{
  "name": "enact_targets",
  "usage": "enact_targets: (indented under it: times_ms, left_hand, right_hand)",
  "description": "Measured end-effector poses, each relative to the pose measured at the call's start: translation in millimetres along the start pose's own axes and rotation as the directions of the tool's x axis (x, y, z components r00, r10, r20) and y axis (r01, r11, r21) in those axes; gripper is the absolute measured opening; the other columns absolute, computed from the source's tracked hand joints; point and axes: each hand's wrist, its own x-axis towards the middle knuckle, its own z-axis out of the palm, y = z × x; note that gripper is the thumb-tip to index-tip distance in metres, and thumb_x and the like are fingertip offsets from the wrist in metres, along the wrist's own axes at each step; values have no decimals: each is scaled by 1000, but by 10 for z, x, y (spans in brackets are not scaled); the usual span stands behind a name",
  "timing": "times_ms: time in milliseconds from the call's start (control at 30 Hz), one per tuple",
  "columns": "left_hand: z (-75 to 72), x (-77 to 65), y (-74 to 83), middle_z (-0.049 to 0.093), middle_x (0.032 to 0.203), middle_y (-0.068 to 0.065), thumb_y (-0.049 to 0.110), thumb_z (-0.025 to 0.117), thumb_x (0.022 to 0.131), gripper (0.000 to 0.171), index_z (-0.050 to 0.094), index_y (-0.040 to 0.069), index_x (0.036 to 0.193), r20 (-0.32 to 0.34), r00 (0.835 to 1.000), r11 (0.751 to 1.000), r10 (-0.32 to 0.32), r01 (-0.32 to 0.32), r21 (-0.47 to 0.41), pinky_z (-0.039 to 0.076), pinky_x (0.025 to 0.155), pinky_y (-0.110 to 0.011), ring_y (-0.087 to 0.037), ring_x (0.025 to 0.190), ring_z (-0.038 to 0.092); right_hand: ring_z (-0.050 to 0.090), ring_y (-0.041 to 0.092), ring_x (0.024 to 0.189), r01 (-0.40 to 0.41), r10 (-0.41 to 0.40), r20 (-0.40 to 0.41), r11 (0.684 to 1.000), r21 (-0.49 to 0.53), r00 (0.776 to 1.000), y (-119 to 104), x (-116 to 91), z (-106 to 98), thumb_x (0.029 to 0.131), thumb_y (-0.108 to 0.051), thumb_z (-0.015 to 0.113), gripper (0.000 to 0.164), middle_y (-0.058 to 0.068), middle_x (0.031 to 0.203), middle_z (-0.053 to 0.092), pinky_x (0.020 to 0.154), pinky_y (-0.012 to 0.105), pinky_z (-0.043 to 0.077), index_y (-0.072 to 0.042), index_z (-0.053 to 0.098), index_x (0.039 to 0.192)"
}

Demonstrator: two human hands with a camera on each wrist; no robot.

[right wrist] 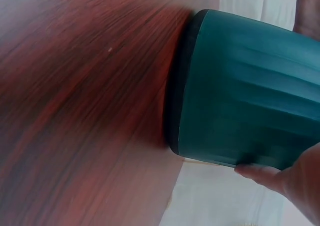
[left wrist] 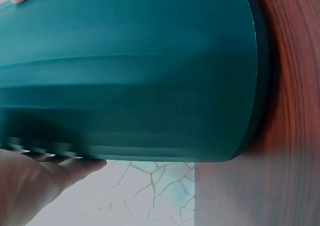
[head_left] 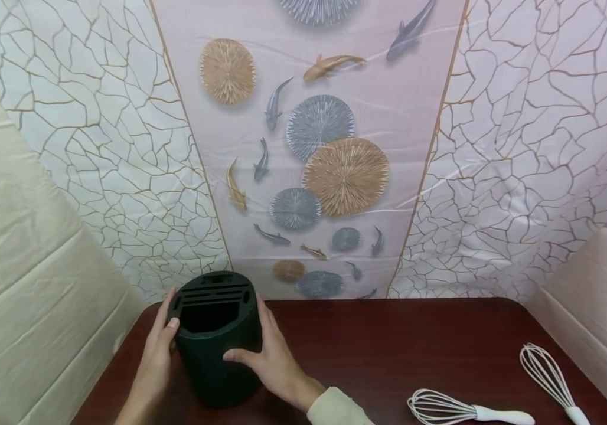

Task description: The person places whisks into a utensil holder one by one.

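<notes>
The left hand (head_left: 157, 348) is wrapped on the nine o'clock side of a dark green knife block (head_left: 210, 360), thumb by the near rim, and the right hand (head_left: 277, 357) grips it at three o'clock, thumb spread across the front and fingers round the far side. The block stands about upright toward seven o'clock of the head view, its black base (left wrist: 262, 60) down at the tabletop (head_left: 367, 348); whether it bears fully there is hard to tell. Its walls look stiff and smooth, probably moulded plastic, so it should be light to moderate in weight, not fragile, but a little slick; the wide body suits two opposed palms below the rim better than a pinch at the slotted top (head_left: 213, 293), where the large opening faces six o'clock. Shallow flutes along the side may give slight purchase. No brand, label or writing can be read on it. Beyond the right hand and its pale sleeve (head_left: 338, 407), a white-handled balloon whisk (head_left: 473, 410) lies between four and five o'clock, and a second balloon whisk (head_left: 563, 392) lies at four; neither shows legible marks. Toward twelve o'clock hangs a fish-patterned backdrop (head_left: 250, 265), also without lettering.
</notes>
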Motion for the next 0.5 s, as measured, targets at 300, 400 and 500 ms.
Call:
enact_targets:
  times_ms: [300, 400, 500]
  left_hand:
    - [134, 11, 7, 2, 177, -11, 33, 27, 117, 59, 4, 27, 171, 41, 998, 998, 55, -53, -44, 15, 115, -79, -40, 159, 5]
    - [179, 7, 12, 3, 177, -11, 32, 25, 118, 58, 5, 25, 171, 47, 995, 996, 83, -80, -49, 15, 115, -79, -39, 158, 7]
    - [220, -2, 18, 3, 177, -10, 33, 24, 117, 58, 5, 25, 172, 50, 995, 995, 88, -85, -49, 15, 116, -79, -39, 158, 8]
  right_hand:
    - [17, 26, 160, 5, -5, -4, 999, -40, 1000, -14, -73, -165, 95, -43, 79, 107, -9, 175, 12, 122, 64, 26, -48, 0, 167]
    - [16, 25, 161, -12, 12, -6, 999, -48, 1000, -15, -96, -203, 94, -43, 79, 107, -10, 175, 11, 122, 63, 26, -48, -1, 167]
    - [16, 24, 161, -20, 19, -11, 998, -55, 1000, -15, -118, -246, 94, -42, 79, 108, -10, 175, 11, 122, 63, 26, -48, -1, 166]
